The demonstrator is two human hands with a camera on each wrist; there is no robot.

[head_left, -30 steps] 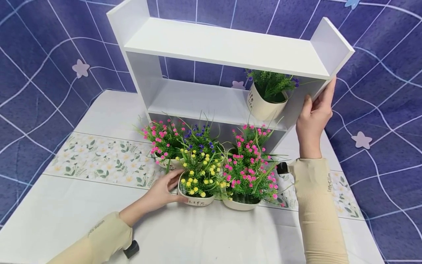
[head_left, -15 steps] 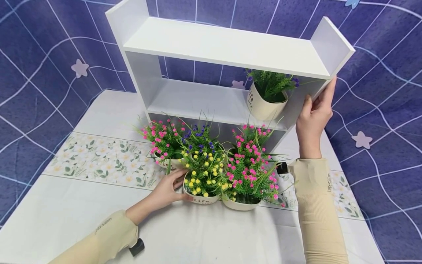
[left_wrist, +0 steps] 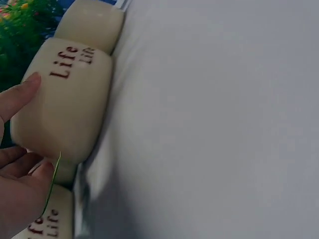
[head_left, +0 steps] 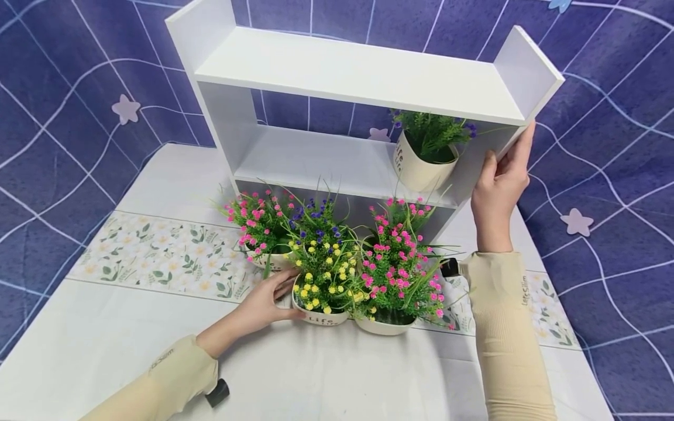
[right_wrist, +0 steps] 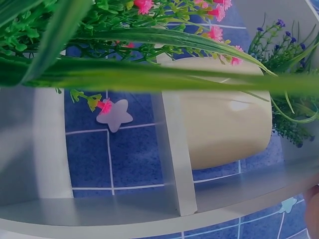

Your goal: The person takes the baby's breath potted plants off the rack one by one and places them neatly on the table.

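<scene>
In the head view my left hand is at the left end of a cream flowerpot with yellow flowers. The left wrist view shows my thumb on the front of this pot, near its "Life" lettering, and my fingers round its end. My right hand grips the right side panel of a white shelf; only a bit of that hand shows in the right wrist view. Against the yellow-flowered pot's right end stands a pot with pink flowers.
Behind these are more potted flowers, pink ones at left and blue ones in the middle. A blue-flowered pot stands on the middle shelf's right end. A floral strip crosses the white table.
My left hand has moved the yellow-flowered pot a little to the right, up to the pink-flowered one. It has hardly moved in the last half second. My right hand stays on the shelf.
</scene>
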